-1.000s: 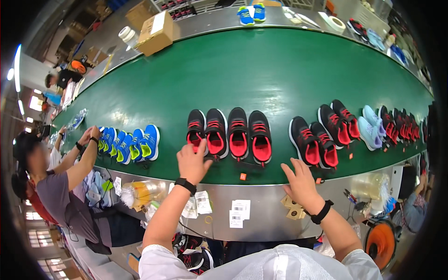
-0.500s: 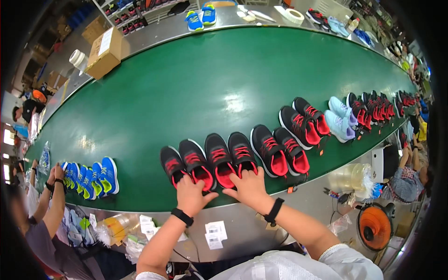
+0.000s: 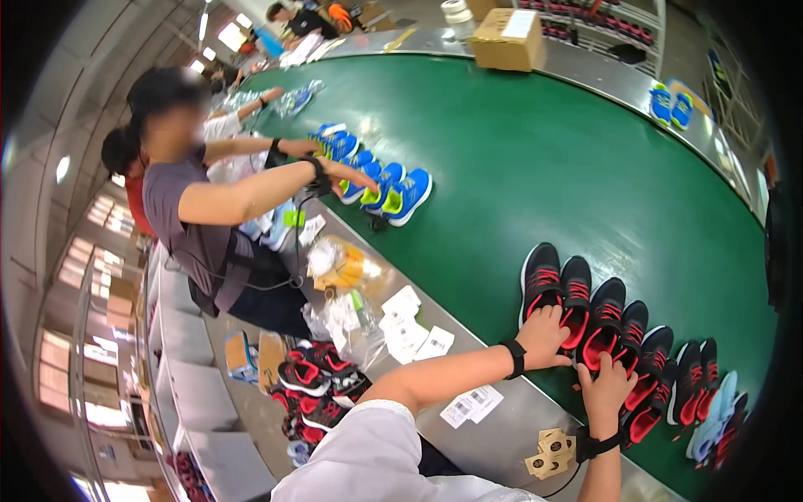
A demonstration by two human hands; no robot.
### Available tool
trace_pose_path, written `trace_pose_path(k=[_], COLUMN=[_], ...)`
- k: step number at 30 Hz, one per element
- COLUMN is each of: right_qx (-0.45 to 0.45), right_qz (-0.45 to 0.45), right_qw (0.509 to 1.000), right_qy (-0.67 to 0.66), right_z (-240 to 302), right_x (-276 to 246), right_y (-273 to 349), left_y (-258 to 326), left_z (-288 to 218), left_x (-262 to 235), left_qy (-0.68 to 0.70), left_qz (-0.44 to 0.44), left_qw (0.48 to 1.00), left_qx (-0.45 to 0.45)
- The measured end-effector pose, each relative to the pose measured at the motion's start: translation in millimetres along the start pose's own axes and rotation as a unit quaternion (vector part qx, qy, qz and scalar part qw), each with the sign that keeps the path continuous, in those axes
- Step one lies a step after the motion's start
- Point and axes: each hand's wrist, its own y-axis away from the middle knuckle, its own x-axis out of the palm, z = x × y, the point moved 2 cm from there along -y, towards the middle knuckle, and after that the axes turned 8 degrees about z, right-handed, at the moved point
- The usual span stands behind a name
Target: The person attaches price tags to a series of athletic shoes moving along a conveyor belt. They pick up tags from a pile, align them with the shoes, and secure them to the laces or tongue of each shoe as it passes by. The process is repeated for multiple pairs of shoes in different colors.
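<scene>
The person's left hand point(image 3: 545, 335) is resting on the heels of the first two black-and-red shoes point(image 3: 559, 293) in a row standing on the green conveyor belt point(image 3: 544, 159). Its fingers are lying spread and fairly flat over the heel openings, touching the shoes rather than pinching them. The right hand point(image 3: 604, 386) is sitting just beside it, at the heel of the next black-and-red shoe point(image 3: 604, 322), with the fingers pointing up toward the shoe and loosely apart; whether the fingertips are closing on the heel edge cannot be told from this view. Both wrists are wearing black bands point(image 3: 515, 358).

The row of black-and-red shoes is lying near the belt's close edge, toes pointing away from the person, and is running on to the right, where more red-and-black pairs point(image 3: 669, 376) and a pale blue shoe point(image 3: 711, 418) are lined up (these bend with the lens toward the rim).

Along the metal edge of the table point(image 3: 502, 418) white paper labels point(image 3: 414, 330) are lying, with small brown card tags point(image 3: 548, 452) near the right wrist. Below the edge a heap of red-and-black shoes point(image 3: 318, 385) is sitting on the floor side.

Further left, a co-worker in a grey shirt point(image 3: 196, 226) is reaching an arm over a group of blue-and-yellow shoes point(image 3: 381, 180) on the belt. A cardboard box point(image 3: 506, 38) is standing at the far edge, and another blue pair point(image 3: 671, 105) is lying well apart to the right.
</scene>
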Motion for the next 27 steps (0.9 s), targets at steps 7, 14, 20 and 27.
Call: trace_pose_path(k=[7,14,20,27], right_qx=[-0.028,-0.049,-0.137,-0.054], right_qz=[0.064,0.087,0.043,0.053], right_qw=[0.996,0.989,0.981,0.986], right_qy=[0.062,0.109,0.129,0.148], right_z=[-14,-23,-28,1], right_x=[12,23,43,21], right_y=[2,-6,-9,-9], left_y=[-4,10,93,250], left_z=[-18,-43,-114,-148], left_x=[7,36,-50,-182], left_qy=[-0.032,-0.006,0.516,0.709], left_qz=[0.026,-0.108,-0.377,-0.328], left_qw=[0.99,0.957,0.768,0.463], left_qx=[-0.133,-0.27,-0.033,0.418])
